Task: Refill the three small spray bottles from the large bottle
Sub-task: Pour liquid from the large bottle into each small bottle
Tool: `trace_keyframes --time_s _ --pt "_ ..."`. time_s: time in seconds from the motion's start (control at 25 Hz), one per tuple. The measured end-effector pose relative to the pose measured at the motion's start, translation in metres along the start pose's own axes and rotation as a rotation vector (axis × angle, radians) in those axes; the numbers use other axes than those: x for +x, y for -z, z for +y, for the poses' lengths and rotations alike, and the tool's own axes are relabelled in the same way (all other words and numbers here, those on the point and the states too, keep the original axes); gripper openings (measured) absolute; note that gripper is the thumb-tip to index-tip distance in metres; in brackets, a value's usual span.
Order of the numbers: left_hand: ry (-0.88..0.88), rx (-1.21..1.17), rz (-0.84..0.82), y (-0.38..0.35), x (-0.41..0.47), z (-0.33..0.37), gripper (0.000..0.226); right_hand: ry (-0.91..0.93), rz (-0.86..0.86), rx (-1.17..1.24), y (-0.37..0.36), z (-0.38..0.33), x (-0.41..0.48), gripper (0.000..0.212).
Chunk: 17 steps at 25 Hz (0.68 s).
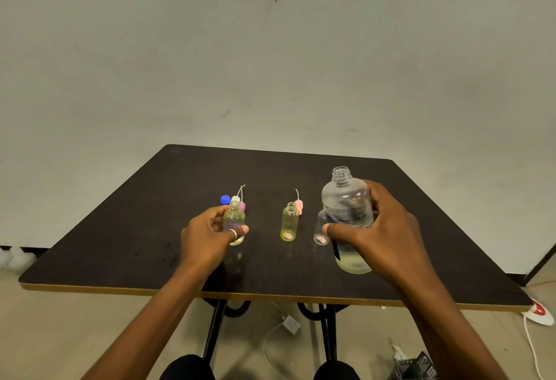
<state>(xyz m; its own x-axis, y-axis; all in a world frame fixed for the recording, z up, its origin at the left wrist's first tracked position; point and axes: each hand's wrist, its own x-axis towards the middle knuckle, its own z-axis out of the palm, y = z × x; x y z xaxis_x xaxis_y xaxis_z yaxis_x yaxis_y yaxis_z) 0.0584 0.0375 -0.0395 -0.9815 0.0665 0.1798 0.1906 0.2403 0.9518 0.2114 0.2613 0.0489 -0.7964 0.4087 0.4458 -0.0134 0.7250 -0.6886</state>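
Observation:
My right hand (388, 229) grips the large clear bottle (346, 199), uncapped and upright, with a little pale liquid at its bottom. My left hand (207, 232) holds the leftmost small bottle (234, 217), open-necked and filled with yellowish liquid, standing on the dark table (150, 229). A second small bottle (290, 223), also yellowish and open, stands in the middle. A third small clear bottle (320, 229) stands partly hidden behind the large bottle and my right thumb. Spray heads with tubes lie behind: a white and pink pair (239, 200) and a pink one (298, 206).
A blue cap (225, 199) sits behind the left bottle. The table's front edge is close to me, with black legs below. On the floor lie a white cable with an adapter (291, 324), a power strip (540, 313) at right and a dark crate (416, 367).

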Motion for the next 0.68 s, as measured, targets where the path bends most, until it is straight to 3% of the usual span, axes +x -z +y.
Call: trace_keyframes --time_s 0.48,0.6,0.68 --pt "-0.014 0.169 0.046 -0.009 0.021 -0.034 0.066 -0.002 0.003 0.04 -0.005 0.011 0.0 0.066" --pt "0.002 0.218 0.031 -0.012 0.015 -0.031 0.085 0.004 -0.003 0.037 -0.007 0.012 0.0 0.066" --pt "-0.055 0.267 0.112 -0.016 0.004 -0.024 0.097 0.005 -0.002 0.035 -0.008 0.013 0.001 0.067"
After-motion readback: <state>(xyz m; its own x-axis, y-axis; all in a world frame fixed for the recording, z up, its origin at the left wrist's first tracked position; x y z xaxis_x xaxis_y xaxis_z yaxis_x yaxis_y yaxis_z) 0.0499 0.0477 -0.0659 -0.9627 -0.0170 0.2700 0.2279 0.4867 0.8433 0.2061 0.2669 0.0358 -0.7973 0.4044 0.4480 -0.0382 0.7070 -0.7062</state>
